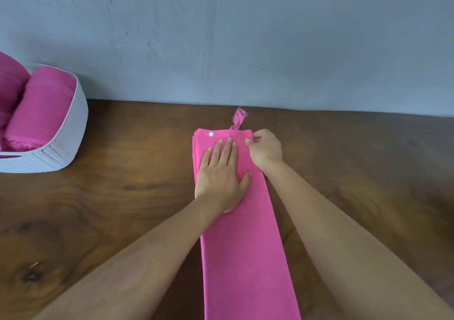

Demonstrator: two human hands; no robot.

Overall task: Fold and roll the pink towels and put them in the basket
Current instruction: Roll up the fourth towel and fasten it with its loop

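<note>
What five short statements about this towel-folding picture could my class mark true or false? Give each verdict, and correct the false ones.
1. The left hand lies flat on the folded pink towel. True.
2. The right hand pinches the far right corner of that towel. True.
3. The basket stands to the right of the towel. False: it stands at the left, near the wall.
4. The basket holds nothing. False: rolled pink towels lie in it.
5. The towel on the table is already rolled up. False: it lies flat as a long folded strip.
</note>
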